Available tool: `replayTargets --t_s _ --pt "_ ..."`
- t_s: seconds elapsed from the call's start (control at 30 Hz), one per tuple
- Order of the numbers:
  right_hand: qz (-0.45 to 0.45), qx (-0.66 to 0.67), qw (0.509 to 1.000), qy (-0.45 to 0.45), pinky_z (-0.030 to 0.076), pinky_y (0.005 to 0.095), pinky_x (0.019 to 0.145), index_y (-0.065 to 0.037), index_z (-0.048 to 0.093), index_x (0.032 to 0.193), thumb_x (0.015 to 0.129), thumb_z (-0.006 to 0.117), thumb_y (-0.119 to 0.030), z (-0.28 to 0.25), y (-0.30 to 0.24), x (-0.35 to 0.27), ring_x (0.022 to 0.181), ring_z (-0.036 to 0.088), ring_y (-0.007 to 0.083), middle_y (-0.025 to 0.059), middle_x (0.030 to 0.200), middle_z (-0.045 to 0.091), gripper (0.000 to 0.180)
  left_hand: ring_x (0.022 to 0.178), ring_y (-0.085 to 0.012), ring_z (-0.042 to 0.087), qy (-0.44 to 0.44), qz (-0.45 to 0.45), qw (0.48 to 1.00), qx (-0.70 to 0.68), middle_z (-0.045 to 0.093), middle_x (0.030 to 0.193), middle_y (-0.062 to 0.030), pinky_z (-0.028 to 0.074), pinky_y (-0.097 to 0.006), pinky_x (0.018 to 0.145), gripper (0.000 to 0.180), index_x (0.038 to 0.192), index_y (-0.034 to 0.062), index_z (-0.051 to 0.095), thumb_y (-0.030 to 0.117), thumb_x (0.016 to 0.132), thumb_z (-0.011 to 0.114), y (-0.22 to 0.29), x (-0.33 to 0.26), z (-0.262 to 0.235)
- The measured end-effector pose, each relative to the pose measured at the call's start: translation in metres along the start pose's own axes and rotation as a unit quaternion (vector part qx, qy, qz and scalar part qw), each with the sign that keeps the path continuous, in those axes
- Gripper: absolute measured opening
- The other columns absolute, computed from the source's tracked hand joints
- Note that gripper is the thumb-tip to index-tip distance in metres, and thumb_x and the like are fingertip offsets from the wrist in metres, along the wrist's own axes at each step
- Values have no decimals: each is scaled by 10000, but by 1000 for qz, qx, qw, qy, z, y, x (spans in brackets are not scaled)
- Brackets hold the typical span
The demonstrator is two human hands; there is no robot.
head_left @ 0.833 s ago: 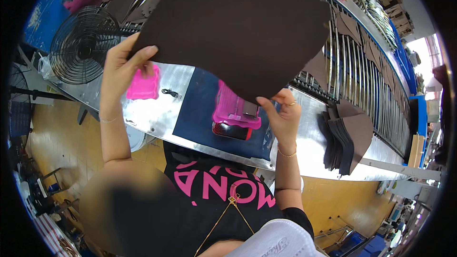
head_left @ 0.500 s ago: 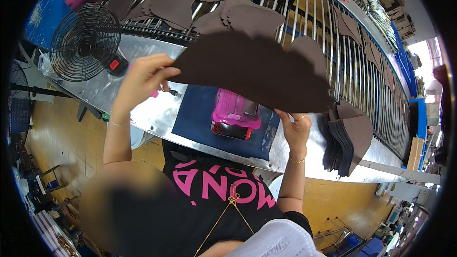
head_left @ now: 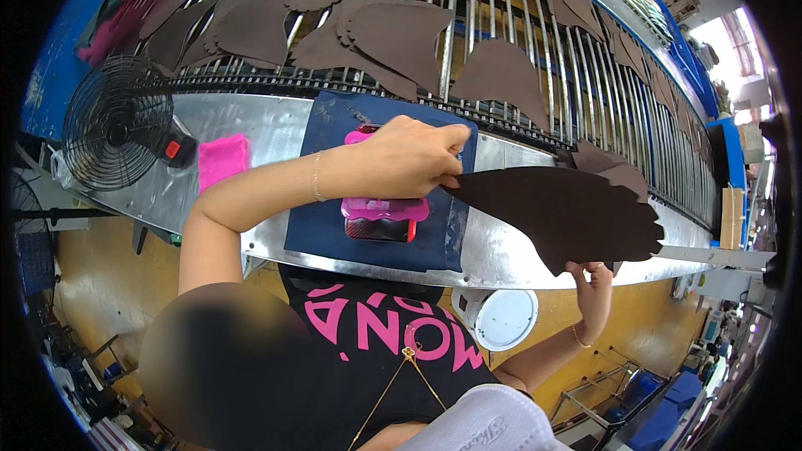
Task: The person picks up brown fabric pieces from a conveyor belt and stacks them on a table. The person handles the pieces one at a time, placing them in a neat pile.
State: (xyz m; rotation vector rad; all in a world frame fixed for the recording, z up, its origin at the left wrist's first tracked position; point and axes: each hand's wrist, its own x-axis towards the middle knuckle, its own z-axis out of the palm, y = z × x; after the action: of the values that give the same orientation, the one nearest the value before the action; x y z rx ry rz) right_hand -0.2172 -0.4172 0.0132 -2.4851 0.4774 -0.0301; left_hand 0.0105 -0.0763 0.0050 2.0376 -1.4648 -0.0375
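A large dark brown leather piece [head_left: 568, 213] with a scalloped edge is held in the air between both hands, over the right part of the shiny metal table [head_left: 276, 129]; it lies almost flat and stretches from the middle of the table to its right end. The left hand [head_left: 409, 159] reaches across the body and pinches the left tip of the piece, fingers closed on it; the right hand [head_left: 591, 284] grips the lower right edge from below, the fingers curled up around it.

Under the left hand lies a dark blue mat [head_left: 376, 217] on the table; on the mat sits a pink tool [head_left: 384, 213] with a red lower part, partly hidden by the hand and wrist. Left of the mat, well apart, a pink pad [head_left: 223, 159] lies on the metal; further left stands a small black fan [head_left: 117, 121] with a wire guard and a red switch.

Behind the table runs a rack of metal bars [head_left: 501, 25]; many brown cut pieces [head_left: 393, 33] of the same kind rest on it. Below the table edge, near the right forearm, a white round lid [head_left: 501, 317] is visible over the yellow floor [head_left: 100, 276].
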Motion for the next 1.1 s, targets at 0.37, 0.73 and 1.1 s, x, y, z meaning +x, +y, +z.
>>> replayTargets --t_s 0.37,0.73,1.1 --pt "-37 366 911 187 488 207 609 -22 511 1194 901 640 -176 -19 -52 114 782 591 94 52 1005 626 355 888 -265 576 278 -78 957 10 516 1022 -76 483 -363 731 483 1112 126 588 396 744 744 -19 37 -61" --pt "48 570 818 65 480 235 491 -143 448 1080 967 513 -112 166 5 350 541 513 107 7 846 576 134 579 4 341 459 -317 817 -143 473 959 13 286 -151 511 343 1151 56 548 107 846 695 -61 -134 -76" --pt "35 371 910 183 377 227 390 -23 477 1044 833 718 -361 107 6 283 456 491 86 53 725 524 465 610 6 347 440 -352 805 -185 473 976 24 287 -145 528 367 1228 81 509 104 891 650 -67 -142 -59"
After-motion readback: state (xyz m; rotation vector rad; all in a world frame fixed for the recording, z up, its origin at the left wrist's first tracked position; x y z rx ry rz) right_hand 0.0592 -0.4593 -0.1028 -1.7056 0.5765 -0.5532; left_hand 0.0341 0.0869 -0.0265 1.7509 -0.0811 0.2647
